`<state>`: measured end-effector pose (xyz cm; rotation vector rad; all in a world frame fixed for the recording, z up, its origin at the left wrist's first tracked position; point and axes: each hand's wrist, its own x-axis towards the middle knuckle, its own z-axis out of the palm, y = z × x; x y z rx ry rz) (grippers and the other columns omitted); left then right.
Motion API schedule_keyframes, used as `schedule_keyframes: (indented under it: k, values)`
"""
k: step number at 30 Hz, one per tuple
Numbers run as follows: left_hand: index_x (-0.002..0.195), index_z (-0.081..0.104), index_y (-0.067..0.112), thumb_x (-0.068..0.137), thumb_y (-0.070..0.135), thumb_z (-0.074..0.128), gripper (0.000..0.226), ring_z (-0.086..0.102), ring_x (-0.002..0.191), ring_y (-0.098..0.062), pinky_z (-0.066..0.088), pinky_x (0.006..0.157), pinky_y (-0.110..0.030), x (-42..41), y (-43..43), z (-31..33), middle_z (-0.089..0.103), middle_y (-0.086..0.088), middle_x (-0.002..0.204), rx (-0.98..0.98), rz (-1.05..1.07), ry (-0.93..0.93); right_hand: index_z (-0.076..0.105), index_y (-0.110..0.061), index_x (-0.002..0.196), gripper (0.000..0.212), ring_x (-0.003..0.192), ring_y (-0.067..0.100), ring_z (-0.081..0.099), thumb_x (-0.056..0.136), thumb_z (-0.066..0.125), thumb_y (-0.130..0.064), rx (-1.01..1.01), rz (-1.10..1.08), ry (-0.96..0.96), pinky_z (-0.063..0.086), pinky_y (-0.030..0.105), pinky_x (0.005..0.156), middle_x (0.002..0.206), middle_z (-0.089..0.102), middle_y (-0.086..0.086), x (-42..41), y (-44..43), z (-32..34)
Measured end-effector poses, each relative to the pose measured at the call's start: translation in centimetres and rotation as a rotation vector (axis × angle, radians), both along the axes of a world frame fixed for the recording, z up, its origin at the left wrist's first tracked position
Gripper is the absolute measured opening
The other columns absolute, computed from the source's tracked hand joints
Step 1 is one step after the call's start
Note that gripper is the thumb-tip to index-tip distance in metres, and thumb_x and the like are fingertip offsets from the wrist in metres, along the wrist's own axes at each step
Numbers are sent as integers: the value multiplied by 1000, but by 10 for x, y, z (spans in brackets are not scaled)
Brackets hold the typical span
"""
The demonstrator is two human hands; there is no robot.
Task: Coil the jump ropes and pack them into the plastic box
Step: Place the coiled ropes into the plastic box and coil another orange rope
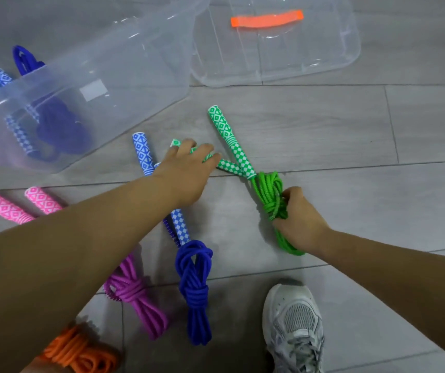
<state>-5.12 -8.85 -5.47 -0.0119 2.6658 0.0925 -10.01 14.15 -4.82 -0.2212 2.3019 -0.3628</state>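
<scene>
Right hand (pixel 300 219), centre-right: grip clenched round the bunched cord of the green jump rope (pixel 269 189), w/ a loop sticking out below the fist. The rope's 2 green handles (pixel 226 130) cross in a V at frame centre, on the grey floor (pixel 350 135). Left hand (pixel 186 170) lies over the left one, grip curled down onto it; the other handle lies free.

Plastic box (pixel 135 63) upper left, a coiled blue rope (pixel 57 127) inside. Clear lid (pixel 310 57) upper right, flat on the floor. Lower centre: knotted blue rope (pixel 195 278), purple rope (pixel 132 292) just left of it. Orange rope (pixel 78 348) bottom left. White shoe (pixel 294 324) bottom right-centre.
</scene>
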Motion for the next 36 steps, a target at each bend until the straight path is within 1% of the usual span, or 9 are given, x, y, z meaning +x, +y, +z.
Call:
schedule_keyframes:
  k: [7,12,19,22,24,27,29,31,36]
  values:
    - [130,47,20,94,24,50,36,41,119,-32,36,94,-40,-33,10,-12,45,-8,128,13,11,-74,33,-10,112,45,77,28,56,82,67,-13,-181,-377,-116,48,41,69,84,48,1,0,-2,-11]
    - [113,60,11,88,32,62,33,54,108,-29,45,87,-35,-34,37,-9,59,-11,115,384,210,-176,38,-8,104,36,99,33,53,80,65,-11,-204,-329,32,41,31,75,114,46,15,-12,-17,-13]
    - [110,66,-1,85,-5,51,30,64,94,-32,51,90,-41,-29,44,-10,68,-21,105,896,594,-361,11,-4,142,120,128,32,28,58,81,-52,60,36,91,33,46,104,138,23,12,-6,-38,-8]
    - [117,60,-1,88,-9,45,34,60,72,-14,52,60,-16,-26,41,-11,66,-19,109,996,708,-411,4,-3,143,132,130,30,27,52,78,-65,168,77,144,35,46,103,142,19,11,-1,-48,-10]
    - [117,60,6,92,-1,46,30,61,72,-12,48,52,-14,-22,37,-14,68,-11,106,982,770,-421,1,-3,143,130,130,30,28,56,79,-58,159,76,133,38,45,100,143,18,13,2,-55,-11]
    - [102,64,3,89,14,56,19,64,82,-31,54,83,-42,-19,27,-22,69,-17,97,941,845,-248,2,-5,144,114,123,30,35,66,74,-47,141,189,154,41,42,92,138,22,10,5,-58,-11]
    - [105,60,6,82,39,59,40,65,90,-35,50,89,-52,-18,20,-22,68,-21,98,921,953,-129,6,-9,143,104,117,31,41,69,71,-45,117,289,185,42,41,87,135,25,8,6,-52,-10]
    - [120,51,6,75,54,59,66,65,98,-36,51,90,-49,-17,16,-22,67,-19,104,855,1033,-84,10,-11,140,95,110,31,46,72,68,-42,96,401,203,42,40,83,133,29,7,8,-42,-10]
    - [109,52,1,84,34,65,44,62,95,-30,49,81,-35,-6,18,-24,64,-13,101,649,996,-22,12,-13,141,87,111,28,45,74,66,-26,42,756,190,36,39,87,138,28,4,13,-27,-7]
